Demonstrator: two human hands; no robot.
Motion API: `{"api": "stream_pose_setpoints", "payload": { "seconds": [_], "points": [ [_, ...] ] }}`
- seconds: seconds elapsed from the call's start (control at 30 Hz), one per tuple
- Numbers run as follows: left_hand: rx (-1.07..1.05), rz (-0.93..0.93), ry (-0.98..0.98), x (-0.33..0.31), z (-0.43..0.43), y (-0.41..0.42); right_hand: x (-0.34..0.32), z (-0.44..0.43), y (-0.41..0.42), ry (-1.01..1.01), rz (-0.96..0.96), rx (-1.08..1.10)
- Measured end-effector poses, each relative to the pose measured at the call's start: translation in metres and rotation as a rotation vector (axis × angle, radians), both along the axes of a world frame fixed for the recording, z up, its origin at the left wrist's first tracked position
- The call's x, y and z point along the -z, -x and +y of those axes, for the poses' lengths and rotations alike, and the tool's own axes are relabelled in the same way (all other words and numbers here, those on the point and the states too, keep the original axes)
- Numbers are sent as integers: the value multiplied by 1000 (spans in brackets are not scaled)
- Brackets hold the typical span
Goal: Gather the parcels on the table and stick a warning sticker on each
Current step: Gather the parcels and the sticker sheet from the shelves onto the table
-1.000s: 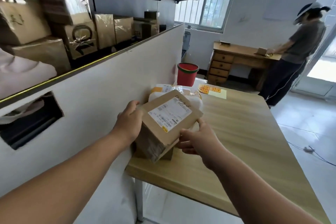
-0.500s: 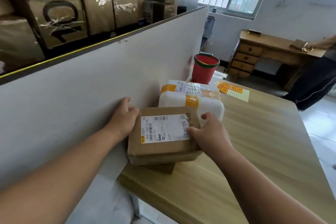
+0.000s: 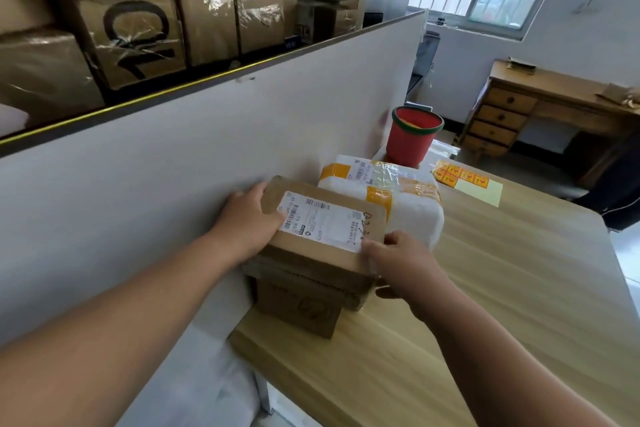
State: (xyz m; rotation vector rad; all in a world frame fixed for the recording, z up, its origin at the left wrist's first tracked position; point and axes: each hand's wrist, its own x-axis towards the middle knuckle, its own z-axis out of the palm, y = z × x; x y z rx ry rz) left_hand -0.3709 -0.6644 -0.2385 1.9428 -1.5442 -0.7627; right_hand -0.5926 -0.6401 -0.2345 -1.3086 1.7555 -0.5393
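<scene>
A brown cardboard parcel with a white shipping label lies on top of a smaller brown box at the near left corner of the wooden table. My left hand grips the parcel's left end, thumb on the label. My right hand grips its right near corner, fingers curled under. Just behind sits a white parcel with yellow tape. A sheet of yellow and red warning stickers lies farther back on the table.
A white partition runs along the table's left side, with taped cardboard boxes on the shelf above it. A red bucket stands beyond the table's far end. A wooden desk with drawers stands by the far wall.
The labelled parcel went from tilted in both hands to lying flat on the smaller box. My right hand slid to its right near corner. The view swung left and closer.
</scene>
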Motion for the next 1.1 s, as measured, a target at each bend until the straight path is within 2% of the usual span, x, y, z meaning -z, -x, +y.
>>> {"api": "stream_pose_setpoints", "payload": {
  "seconds": [0.1,0.17,0.3,0.4,0.6,0.83,1.1],
  "points": [
    [-12,-233,65,1,-2,7,3,3,0,-21,43,-38],
    [-43,-312,123,-1,3,11,5,5,1,9,70,-57],
    [-20,-393,217,-10,24,15,-1,7,-5,305,340,-135],
    [41,-555,337,-22,48,8,-12,13,-26,466,483,-297],
    [36,-817,322,-44,122,-21,-34,60,-73,663,537,-534],
    [-178,-902,323,-74,274,-84,-67,170,-151,854,498,-739],
    [-516,-1023,226,-99,523,-171,-89,353,-261,1072,433,-990]
  ]
}}
